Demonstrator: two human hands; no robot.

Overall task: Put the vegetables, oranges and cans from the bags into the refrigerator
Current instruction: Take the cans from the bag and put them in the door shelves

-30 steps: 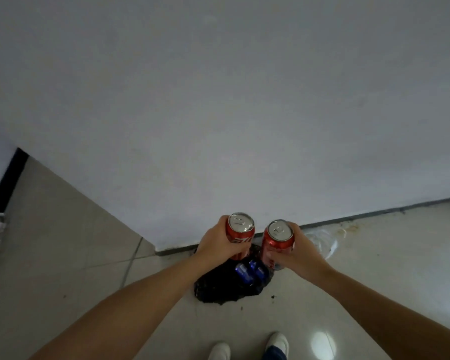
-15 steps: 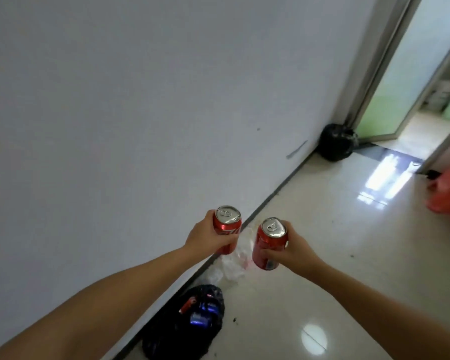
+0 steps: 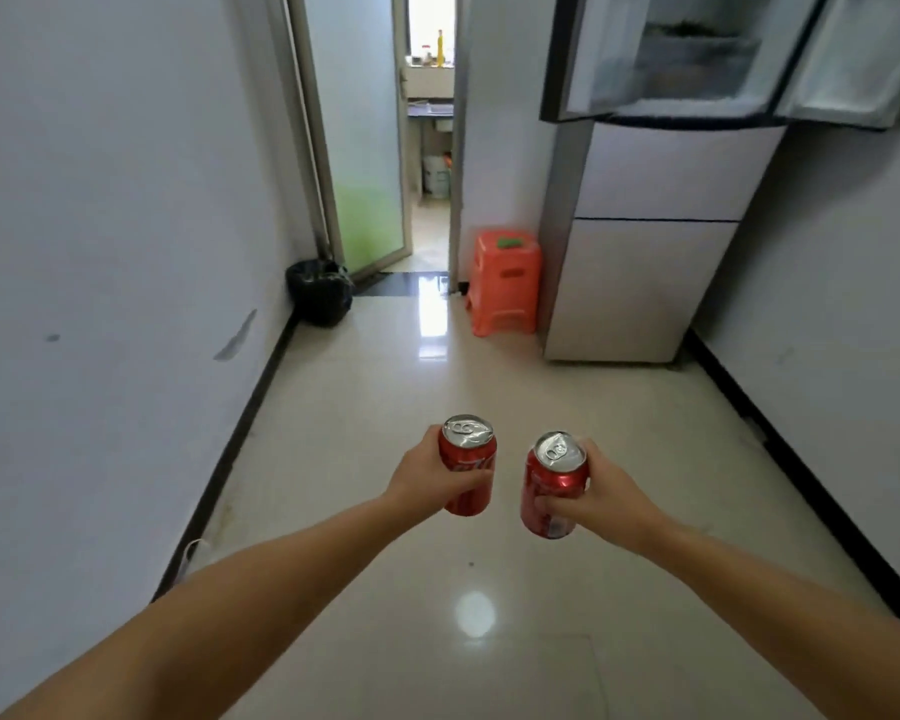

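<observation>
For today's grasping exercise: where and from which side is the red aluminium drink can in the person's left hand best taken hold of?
Grip the red aluminium drink can round the middle of its cylindrical wall, coming from its left side, as the left hand does now. The can stands roughly upright, its silver pull-tab top facing up, so a sideways wrap probably keeps it level and leaves the top free.

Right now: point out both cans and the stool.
left can (image 3: 467, 462), head view, on its red side under the rim
right can (image 3: 553, 485), head view, on its red side above the fingers
stool (image 3: 505, 283), head view, on its orange front face
</observation>
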